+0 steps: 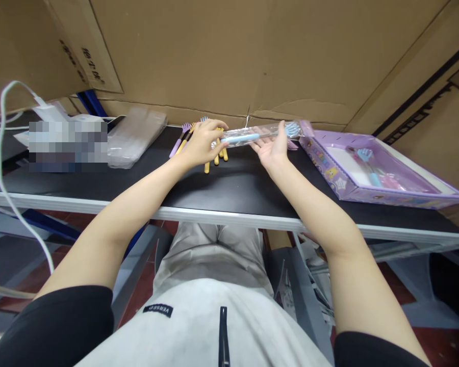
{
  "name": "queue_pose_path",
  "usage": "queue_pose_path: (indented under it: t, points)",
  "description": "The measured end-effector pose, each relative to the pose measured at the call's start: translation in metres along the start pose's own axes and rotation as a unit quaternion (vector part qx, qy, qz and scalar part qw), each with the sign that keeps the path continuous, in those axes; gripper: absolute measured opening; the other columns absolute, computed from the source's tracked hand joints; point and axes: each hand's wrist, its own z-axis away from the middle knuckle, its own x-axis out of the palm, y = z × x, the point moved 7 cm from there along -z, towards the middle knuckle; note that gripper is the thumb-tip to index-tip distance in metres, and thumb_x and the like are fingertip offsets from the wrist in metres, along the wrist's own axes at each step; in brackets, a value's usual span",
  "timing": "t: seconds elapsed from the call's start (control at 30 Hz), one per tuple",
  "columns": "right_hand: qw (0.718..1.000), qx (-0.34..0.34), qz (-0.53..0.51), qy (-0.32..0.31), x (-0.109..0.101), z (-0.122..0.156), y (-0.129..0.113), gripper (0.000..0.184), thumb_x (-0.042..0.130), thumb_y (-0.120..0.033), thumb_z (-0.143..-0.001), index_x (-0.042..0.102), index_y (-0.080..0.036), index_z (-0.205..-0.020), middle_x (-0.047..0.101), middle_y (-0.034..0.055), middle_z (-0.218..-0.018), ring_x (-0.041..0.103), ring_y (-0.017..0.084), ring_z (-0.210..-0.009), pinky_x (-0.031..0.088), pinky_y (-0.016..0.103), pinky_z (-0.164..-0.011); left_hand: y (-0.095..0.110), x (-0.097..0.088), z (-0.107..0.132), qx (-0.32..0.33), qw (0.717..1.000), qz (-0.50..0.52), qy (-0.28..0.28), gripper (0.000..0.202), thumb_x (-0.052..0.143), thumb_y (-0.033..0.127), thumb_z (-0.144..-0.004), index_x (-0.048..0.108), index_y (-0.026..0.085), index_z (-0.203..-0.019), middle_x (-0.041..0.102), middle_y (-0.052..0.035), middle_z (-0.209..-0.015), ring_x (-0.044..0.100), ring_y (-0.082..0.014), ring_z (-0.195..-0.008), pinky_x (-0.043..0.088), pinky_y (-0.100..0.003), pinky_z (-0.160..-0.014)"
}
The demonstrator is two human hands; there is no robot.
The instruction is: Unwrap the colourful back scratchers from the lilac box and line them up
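A blue back scratcher in a clear plastic sleeve lies level above the black table, its claw end to the right. My left hand pinches the handle end of the sleeve. With the palm turned up, my right hand holds the sleeve near the claw, thumb over it and fingers beneath. Under and behind my left hand are several loose back scratchers with yellow handles and one with a purple handle; my hand partly hides them. Something pink shows behind my right hand.
At the right stands an open purple box holding wrapped blue and pink back scratchers. A stack of clear plastic sleeves lies left of the loose ones. Further left are a blurred-out item and a white cable. Cardboard rises behind the table.
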Motion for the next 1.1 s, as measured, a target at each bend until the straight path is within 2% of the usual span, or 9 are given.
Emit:
queue_pose_path:
  t: [0.1, 0.23, 0.33, 0.5, 0.6, 0.7, 0.83, 1.0, 1.1]
  points:
    - [0.999, -0.028, 0.002, 0.031, -0.016, -0.016, -0.015, 0.045, 0.049, -0.066, -0.1, 0.062, -0.025, -0.11, 0.073, 0.0072, -0.11, 0.074, 0.023, -0.111, 0.063, 0.046, -0.093, -0.012, -0.007, 0.0, -0.025, 0.999, -0.024, 0.019, 0.032, 0.056, 0.051, -0.101, 0.067, 0.022, -0.093, 0.069, -0.013, -0.135, 0.057, -0.0353, -0.129, 0.037, -0.055, -0.11]
    - [0.995, -0.041, 0.045, 0.082, -0.037, -0.035, -0.032, 0.032, 0.05, -0.05, -0.099, 0.064, -0.025, -0.113, 0.072, 0.0076, -0.115, 0.073, 0.023, -0.114, 0.062, 0.048, -0.094, -0.024, -0.02, 0.001, -0.054, 0.997, -0.039, 0.044, 0.034, 0.056, 0.055, -0.1, 0.064, 0.023, -0.093, 0.068, -0.0132, -0.138, 0.054, -0.0373, -0.131, 0.033, -0.057, -0.112]
    - [0.99, -0.065, 0.051, 0.113, -0.051, -0.043, -0.052, 0.026, 0.049, -0.04, -0.097, 0.066, -0.025, -0.11, 0.073, 0.0078, -0.117, 0.072, 0.023, -0.116, 0.061, 0.051, -0.098, -0.03, -0.039, 0.001, -0.08, 0.992, -0.059, 0.078, 0.037, 0.053, 0.059, -0.101, 0.063, 0.024, -0.095, 0.065, -0.0113, -0.142, 0.048, -0.0375, -0.136, 0.028, -0.059, -0.114]
    - [0.973, -0.12, -0.037, 0.192, -0.079, -0.046, -0.085, 0.033, 0.029, -0.033, -0.104, 0.058, -0.021, -0.095, 0.07, 0.0096, -0.123, 0.075, 0.017, -0.112, 0.06, 0.042, -0.096, -0.041, -0.075, 0.003, -0.146, 0.974, -0.103, 0.14, 0.037, 0.046, 0.058, -0.103, 0.06, 0.024, -0.106, 0.057, -0.004, -0.149, 0.039, -0.0305, -0.137, 0.017, -0.06, -0.116]
    - [0.956, -0.132, -0.086, 0.247, -0.091, -0.045, -0.091, 0.031, 0.023, -0.031, -0.104, 0.048, -0.022, -0.089, 0.066, 0.0126, -0.126, 0.076, 0.015, -0.105, 0.06, 0.035, -0.089, -0.045, -0.09, 0.007, -0.188, 0.965, -0.101, 0.155, 0.033, 0.046, 0.054, -0.103, 0.059, 0.026, -0.113, 0.059, -0.0035, -0.141, 0.031, -0.0308, -0.141, 0.009, -0.062, -0.115]
    - [0.953, -0.131, -0.069, 0.264, -0.093, -0.045, -0.089, 0.027, 0.024, -0.032, -0.102, 0.045, -0.022, -0.089, 0.062, 0.0166, -0.131, 0.074, 0.019, -0.113, 0.061, 0.034, -0.084, -0.045, -0.101, 0.011, -0.224, 0.955, -0.101, 0.168, 0.024, 0.052, 0.047, -0.101, 0.059, 0.027, -0.11, 0.057, -0.0034, -0.142, 0.029, -0.0331, -0.142, 0.005, -0.064, -0.115]
    - [0.961, -0.136, -0.048, 0.235, -0.089, -0.046, -0.087, 0.026, 0.027, -0.037, -0.104, 0.046, -0.022, -0.096, 0.058, 0.018, -0.139, 0.071, 0.022, -0.12, 0.061, 0.035, -0.086, -0.046, -0.11, 0.015, -0.249, 0.941, -0.123, 0.193, 0.015, 0.06, 0.04, -0.097, 0.058, 0.026, -0.1, 0.052, -0.0013, -0.15, 0.033, -0.031, -0.138, 0.005, -0.062, -0.118]
    - [0.962, -0.134, -0.039, 0.234, -0.084, -0.044, -0.086, 0.026, 0.029, -0.037, -0.107, 0.049, -0.019, -0.105, 0.056, 0.0195, -0.144, 0.069, 0.024, -0.125, 0.061, 0.037, -0.09, -0.056, -0.103, 0.017, -0.282, 0.93, -0.163, 0.169, 0.009, 0.059, 0.031, -0.097, 0.059, 0.024, -0.101, 0.054, -0.0011, -0.151, 0.036, -0.0262, -0.138, 0.006, -0.058, -0.121]
    - [0.964, -0.127, -0.033, 0.232, -0.081, -0.042, -0.085, 0.032, 0.032, -0.037, -0.108, 0.053, -0.015, -0.119, 0.051, 0.0206, -0.153, 0.066, 0.026, -0.133, 0.061, 0.037, -0.092, -0.056, -0.1, 0.018, -0.288, 0.931, -0.167, 0.149, 0.016, 0.056, 0.038, -0.099, 0.061, 0.023, -0.103, 0.055, -0.0006, -0.15, 0.037, -0.0273, -0.138, 0.005, -0.058, -0.121]
